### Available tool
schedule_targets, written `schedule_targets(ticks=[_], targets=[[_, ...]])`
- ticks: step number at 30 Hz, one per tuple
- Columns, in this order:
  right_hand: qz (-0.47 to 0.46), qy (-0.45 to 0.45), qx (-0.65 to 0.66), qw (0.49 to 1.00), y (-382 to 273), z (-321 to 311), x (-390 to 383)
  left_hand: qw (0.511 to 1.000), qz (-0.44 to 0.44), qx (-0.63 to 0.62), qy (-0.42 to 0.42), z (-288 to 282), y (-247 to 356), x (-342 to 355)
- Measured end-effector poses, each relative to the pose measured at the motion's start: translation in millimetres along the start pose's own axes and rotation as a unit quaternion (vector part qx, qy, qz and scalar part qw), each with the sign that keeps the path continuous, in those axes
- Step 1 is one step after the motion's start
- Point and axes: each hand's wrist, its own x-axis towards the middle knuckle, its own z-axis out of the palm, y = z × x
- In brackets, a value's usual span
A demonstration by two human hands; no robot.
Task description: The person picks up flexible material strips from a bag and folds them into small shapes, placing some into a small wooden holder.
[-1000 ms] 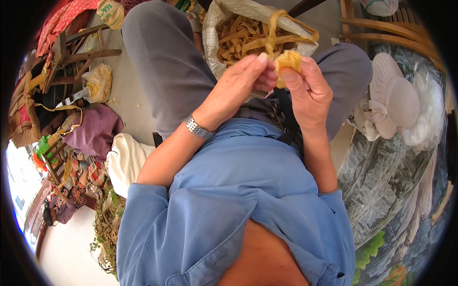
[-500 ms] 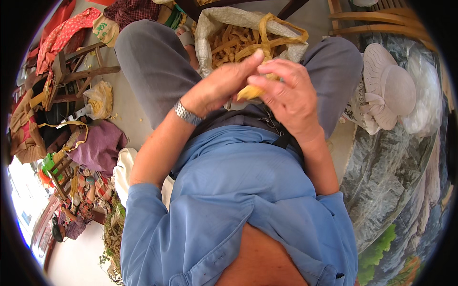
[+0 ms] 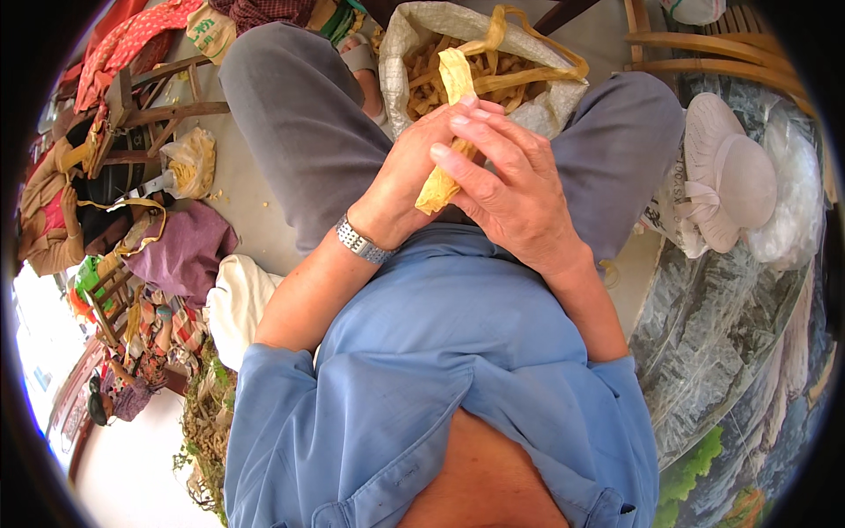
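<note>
Between my two hands, in front of my lap, is a flattened yellow strip [image 3: 437, 192], like a long dried leaf or vegetable peel. One end sticks out past the fingertips toward the bag, the other toward my belly. My left hand [image 3: 414, 163], with a metal watch on its wrist, holds it from beneath, its fingers partly hidden. My right hand [image 3: 515, 172] lies over it, fingers bent against the strip and the left hand. Just beyond stands an open white woven bag [image 3: 393, 66] with many yellow-brown rolled pieces [image 3: 431, 88]. Another long strip [image 3: 556, 53] loops over its rim.
My knees flank the bag. At right, a pale brimmed hat [image 3: 744, 176] lies beside clear plastic sheeting [image 3: 704, 326]; a wooden chair [image 3: 704, 44] stands behind. At left are a wooden stool [image 3: 176, 113], a plastic bag of yellow pieces [image 3: 192, 163], purple cloth [image 3: 187, 260] and other people.
Both hands have come slightly nearer my body and closed together. The strip's far end now points up past the fingertips, and more of its length shows.
</note>
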Motion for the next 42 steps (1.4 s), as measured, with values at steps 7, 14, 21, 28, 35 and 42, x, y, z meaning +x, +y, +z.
schedule_targets(ticks=[7, 14, 21, 28, 35, 42], targets=[[-0.03, 0.025, 0.036, 0.999, 7.2, -6.1, 5.5, 0.983, -0.1, -0.137, 0.074, 8.0, 1.6, -1.9], [0.029, 0.015, 0.099, 0.995, 2.5, 1.0, 3.9, 0.987, 0.083, 0.123, 0.065, 18.2, -0.8, -8.7], [0.004, -0.026, 0.035, 0.999, -0.1, 7.7, -2.8, 0.995, 0.044, 0.03, 0.088, 25.5, -8.2, -14.4], [0.011, -0.095, 0.049, 0.994, 1.3, -0.3, 9.1, 0.968, -0.058, -0.23, 0.078, 18.9, -23.5, -19.6], [-0.002, -0.085, 0.022, 0.996, -2.6, -8.1, 8.0, 0.972, -0.097, -0.203, 0.066, 17.5, -16.3, -20.5], [-0.045, -0.004, 0.058, 0.997, -0.6, -17.0, 16.4, 0.994, -0.079, -0.07, -0.017, 9.1, -0.8, -18.7]])
